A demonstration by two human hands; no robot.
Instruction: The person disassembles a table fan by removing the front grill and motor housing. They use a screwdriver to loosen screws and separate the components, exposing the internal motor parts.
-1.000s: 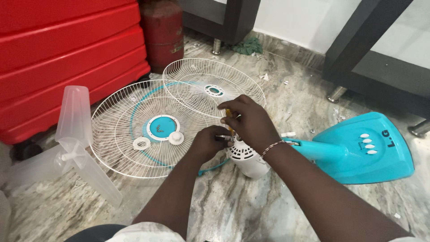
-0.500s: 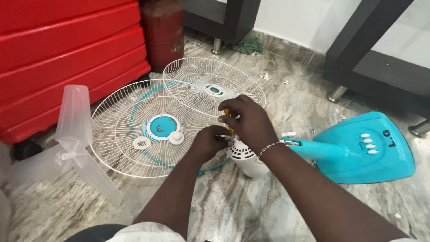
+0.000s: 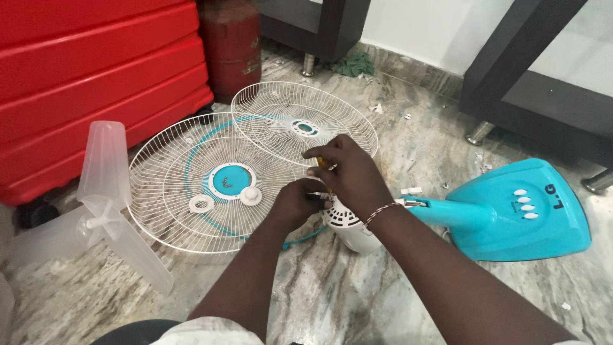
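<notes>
Mid-frame: my left hand [image 3: 299, 203] pinches a small screw on the white fan motor [image 3: 348, 223], steadying it; right hand [image 3: 348, 172] closed round a screwdriver [image 3: 321, 164], tip angled down at it.

Little change over the last second. Right hand [image 3: 348, 172] sits a touch lower in mid-frame over the white motor [image 3: 348, 223], grip closed on a yellow-handled tool [image 3: 321, 163]. Left hand [image 3: 297, 201] has edged slightly right beneath it. Fan base [image 3: 517, 211] at right has drifted marginally up-frame, likely from head movement.
</notes>
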